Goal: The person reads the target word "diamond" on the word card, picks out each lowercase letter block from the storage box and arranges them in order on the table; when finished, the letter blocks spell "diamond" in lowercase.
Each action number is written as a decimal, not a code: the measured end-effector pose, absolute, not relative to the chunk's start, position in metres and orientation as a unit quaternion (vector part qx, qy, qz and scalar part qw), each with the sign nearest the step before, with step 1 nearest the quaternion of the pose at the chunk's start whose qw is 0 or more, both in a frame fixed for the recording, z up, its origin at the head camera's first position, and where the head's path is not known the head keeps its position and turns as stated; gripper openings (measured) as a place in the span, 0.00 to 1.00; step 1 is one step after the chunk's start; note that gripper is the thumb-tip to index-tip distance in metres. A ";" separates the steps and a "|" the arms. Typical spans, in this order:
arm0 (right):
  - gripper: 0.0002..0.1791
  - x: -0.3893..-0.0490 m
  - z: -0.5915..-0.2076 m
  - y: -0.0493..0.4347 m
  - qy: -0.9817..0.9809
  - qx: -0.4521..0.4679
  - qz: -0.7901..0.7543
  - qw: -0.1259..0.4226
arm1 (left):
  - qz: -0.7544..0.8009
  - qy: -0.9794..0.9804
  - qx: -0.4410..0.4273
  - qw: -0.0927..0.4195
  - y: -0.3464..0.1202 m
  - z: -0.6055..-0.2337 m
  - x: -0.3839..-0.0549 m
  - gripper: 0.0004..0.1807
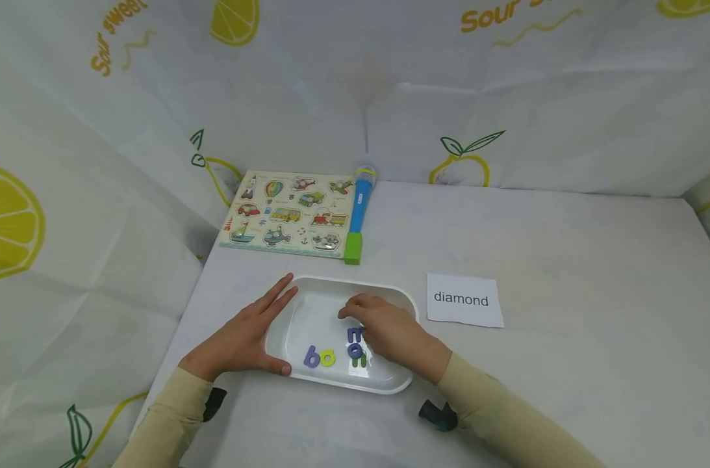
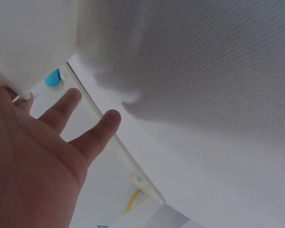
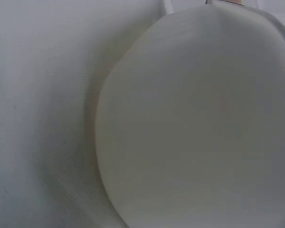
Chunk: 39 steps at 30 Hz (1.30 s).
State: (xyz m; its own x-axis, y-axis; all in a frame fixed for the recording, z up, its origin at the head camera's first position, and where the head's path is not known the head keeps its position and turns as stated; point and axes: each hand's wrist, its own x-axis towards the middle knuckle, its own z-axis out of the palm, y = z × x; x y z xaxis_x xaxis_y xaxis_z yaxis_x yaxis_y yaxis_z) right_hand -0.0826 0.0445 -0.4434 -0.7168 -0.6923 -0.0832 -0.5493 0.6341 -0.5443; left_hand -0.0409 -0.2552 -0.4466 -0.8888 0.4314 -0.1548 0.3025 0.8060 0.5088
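A white tray (image 1: 331, 383) lies on the table with plastic letters inside. Across its left end spans my left hand (image 1: 243, 338), thumb along the near rim and fingers at the far-left rim. The left wrist view shows that hand's fingers (image 2: 96, 135) straight and spread beside the white tray wall (image 2: 33, 42). My right hand (image 1: 390, 328) reaches over the right half with bent fingers; its fingertips are partly hidden, and I cannot tell whether they hold a letter. Close by lie a purple m (image 1: 353, 335), a purple o (image 1: 355, 351) and a green n (image 1: 362, 361). Further left are a purple letter (image 1: 311, 357) and a yellow letter (image 1: 328, 357).
Right of the tray lies a white card (image 1: 464, 300) printed "diamond". Behind the tray is a picture puzzle board (image 1: 287, 214) with vehicles, and along its right edge a blue toy microphone (image 1: 360, 205) with a green block (image 1: 353, 249) at its lower end.
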 end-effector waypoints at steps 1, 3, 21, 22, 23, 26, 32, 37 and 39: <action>0.25 -0.083 -0.444 0.043 0.893 -0.348 -0.245 0.145 | 0.242 0.941 0.195 0.132 -0.255 -0.446 -0.041 0.76; 0.24 -0.083 -0.445 0.041 0.895 -0.347 -0.241 0.146 | 0.242 0.941 0.195 0.131 -0.255 -0.446 -0.041 0.76; 0.19 -0.084 -0.449 0.039 0.883 -0.350 -0.282 0.134 | 0.248 0.938 0.202 0.131 -0.256 -0.447 -0.042 0.75; 0.19 -0.084 -0.449 0.039 0.883 -0.353 -0.281 0.133 | 0.247 0.938 0.203 0.131 -0.256 -0.447 -0.042 0.75; 0.20 -0.084 -0.448 0.038 0.883 -0.353 -0.279 0.134 | 0.246 0.939 0.203 0.131 -0.256 -0.447 -0.042 0.75; 0.22 -0.083 -0.447 0.037 0.884 -0.351 -0.275 0.138 | 0.245 0.939 0.202 0.132 -0.256 -0.446 -0.042 0.75; 0.23 -0.081 -0.443 0.040 0.882 -0.338 -0.299 0.137 | 0.247 0.939 0.202 0.132 -0.255 -0.446 -0.043 0.75; 0.17 -0.082 -0.434 0.049 0.866 -0.347 -0.337 0.128 | 0.247 0.938 0.200 0.136 -0.256 -0.446 -0.042 0.75; 0.15 -0.082 -0.430 0.057 0.855 -0.354 -0.360 0.114 | 0.248 0.938 0.199 0.136 -0.255 -0.446 -0.042 0.75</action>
